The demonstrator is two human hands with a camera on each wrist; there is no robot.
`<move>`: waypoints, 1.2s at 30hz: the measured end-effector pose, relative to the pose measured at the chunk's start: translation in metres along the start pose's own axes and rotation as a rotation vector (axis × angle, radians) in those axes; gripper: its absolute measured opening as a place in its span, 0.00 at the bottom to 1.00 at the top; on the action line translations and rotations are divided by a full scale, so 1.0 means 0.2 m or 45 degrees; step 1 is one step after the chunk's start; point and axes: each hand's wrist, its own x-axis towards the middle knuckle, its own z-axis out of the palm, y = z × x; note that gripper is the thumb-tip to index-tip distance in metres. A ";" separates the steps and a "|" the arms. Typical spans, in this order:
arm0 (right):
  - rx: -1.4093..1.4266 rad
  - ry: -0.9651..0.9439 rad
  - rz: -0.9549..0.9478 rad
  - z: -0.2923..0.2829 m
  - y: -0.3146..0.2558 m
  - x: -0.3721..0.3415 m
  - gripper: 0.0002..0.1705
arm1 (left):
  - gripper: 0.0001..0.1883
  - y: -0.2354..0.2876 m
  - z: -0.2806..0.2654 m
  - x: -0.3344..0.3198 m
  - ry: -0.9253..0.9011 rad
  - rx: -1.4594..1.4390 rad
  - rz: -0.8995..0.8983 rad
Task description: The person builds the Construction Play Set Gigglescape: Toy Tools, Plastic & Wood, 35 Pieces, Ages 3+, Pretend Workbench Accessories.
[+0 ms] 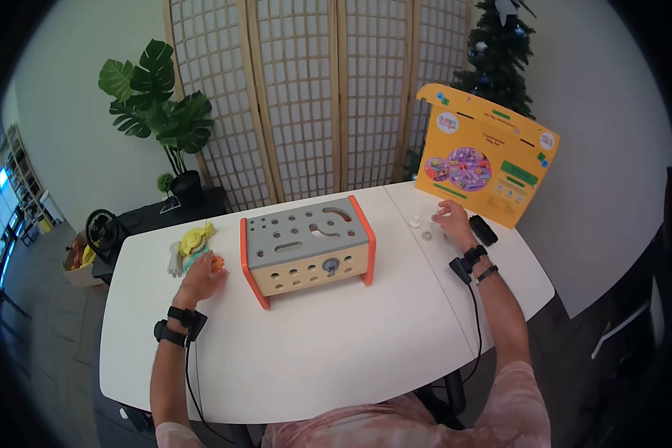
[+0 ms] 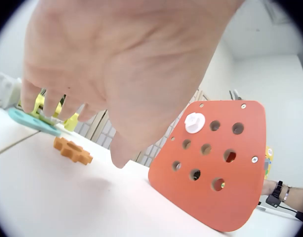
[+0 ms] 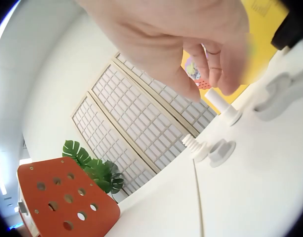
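Observation:
My left hand (image 1: 201, 280) reaches over the table's left side with loosely bent fingers and nothing in its grasp. Below it lies an orange toy gear (image 2: 73, 150). Just beyond are a teal toy piece (image 2: 33, 121), yellow toy pieces (image 1: 196, 237) and grey toy pieces (image 1: 175, 259). At the right, my right hand (image 1: 454, 222) hangs with thumb and fingertips right at the top of a white smooth peg (image 2: 194, 123) (image 3: 220, 104), which stands on its flange. Beside that peg are a white threaded bolt (image 3: 195, 145), a pale nut (image 3: 223, 152) and a grey curved toy piece (image 3: 282, 96).
A toy workbench (image 1: 306, 243) with a grey holed top and red end panels stands between the hands. A yellow box (image 1: 493, 160) stands upright at the back right, with a black case (image 1: 483, 230) before it. Cables trail from both wrist cameras.

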 end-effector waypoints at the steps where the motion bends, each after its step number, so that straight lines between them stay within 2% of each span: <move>1: -0.043 -0.052 -0.002 0.00 0.02 0.00 0.26 | 0.36 0.01 0.02 0.00 0.046 0.109 0.006; 2: -0.041 -0.050 0.008 0.00 0.03 0.01 0.26 | 0.33 0.02 0.04 0.00 0.091 0.219 0.012; 3: -0.140 -0.124 0.044 0.00 0.03 0.05 0.27 | 0.33 0.03 0.04 0.01 0.081 0.225 0.016; 5: -0.233 -0.205 0.084 0.01 0.05 0.06 0.27 | 0.26 0.07 0.01 -0.02 0.169 0.199 0.047; 8: -0.345 -0.123 -0.060 0.02 0.02 0.07 0.21 | 0.21 0.18 -0.05 -0.07 0.290 0.288 0.047; 9: -0.093 -0.152 -0.080 0.01 0.00 0.05 0.17 | 0.21 0.19 -0.08 -0.07 0.292 0.288 0.041; 11: 0.474 -0.285 -0.083 -0.03 -0.17 -0.07 0.10 | 0.24 0.19 -0.11 -0.08 0.201 -0.099 0.016; 12: 0.472 -0.286 -0.080 -0.07 -0.28 -0.15 0.10 | 0.24 0.20 -0.13 -0.09 0.198 -0.100 0.015; 14: 0.870 -0.527 -0.019 -0.14 -0.47 -0.27 0.08 | 0.22 0.21 -0.15 -0.12 0.167 -0.144 -0.011; 15: 0.871 -0.525 -0.017 -0.16 -0.52 -0.32 0.08 | 0.22 0.21 -0.16 -0.13 0.165 -0.142 -0.009; 17: 0.847 -0.609 -0.048 -0.20 -0.60 -0.40 0.08 | 0.18 0.21 -0.17 -0.16 0.081 -0.405 -0.026; 21: 0.868 -0.773 -0.106 -0.26 -0.67 -0.50 0.08 | 0.13 0.27 -0.23 -0.23 0.111 -0.599 0.009; 24: 0.829 -0.842 -0.174 -0.27 -0.76 -0.59 0.08 | 0.12 0.37 -0.34 -0.32 0.240 -0.736 0.025; 26: 0.721 -0.902 -0.093 -0.28 -0.84 -0.67 0.09 | 0.14 0.47 -0.41 -0.37 0.358 -0.901 0.079; 28: 0.754 -0.922 -0.099 -0.24 -0.89 -0.74 0.09 | 0.14 0.61 -0.49 -0.44 0.368 -0.899 0.077; 30: 0.797 -1.051 -0.086 -0.21 -0.91 -0.79 0.09 | 0.15 0.72 -0.53 -0.48 0.274 -0.930 0.140; 31: 0.771 -1.093 -0.159 -0.17 -0.91 -0.80 0.10 | 0.15 0.76 -0.53 -0.49 0.286 -0.933 0.133; 33: 0.756 -1.155 -0.169 -0.12 -0.94 -0.85 0.10 | 0.14 0.85 -0.51 -0.50 0.197 -0.839 0.224; 36: 0.749 -1.233 -0.178 -0.02 -0.95 -0.92 0.12 | 0.14 0.92 -0.41 -0.47 0.199 -0.873 0.337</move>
